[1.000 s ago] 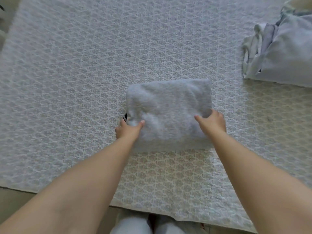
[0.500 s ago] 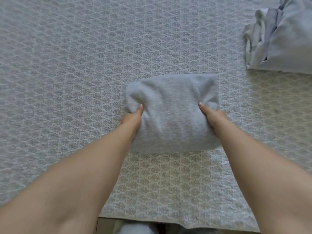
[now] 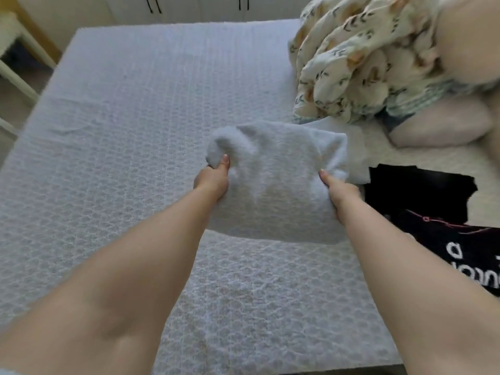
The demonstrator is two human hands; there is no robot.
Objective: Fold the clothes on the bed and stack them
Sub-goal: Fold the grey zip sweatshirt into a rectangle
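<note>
A folded light grey garment (image 3: 276, 182) hangs above the bed (image 3: 121, 136), lifted off the quilt. My left hand (image 3: 212, 180) grips its left edge, thumb on top. My right hand (image 3: 341, 193) grips its right edge the same way. Behind the bundle, a pale folded garment (image 3: 357, 158) lies on the bed, mostly hidden. A black garment with white letters and a red line (image 3: 433, 212) lies to the right of my right arm.
A crumpled floral blanket (image 3: 359, 58) and a beige pillow (image 3: 443, 125) fill the back right of the bed. White cupboard doors (image 3: 194, 6) stand past the far edge. A pale wooden frame (image 3: 19, 63) stands at the left.
Both hands lifted the folded grey garment off the quilt and carried it up and to the right. The view tilted up, bringing the blanket, pillow and black garment into sight.
</note>
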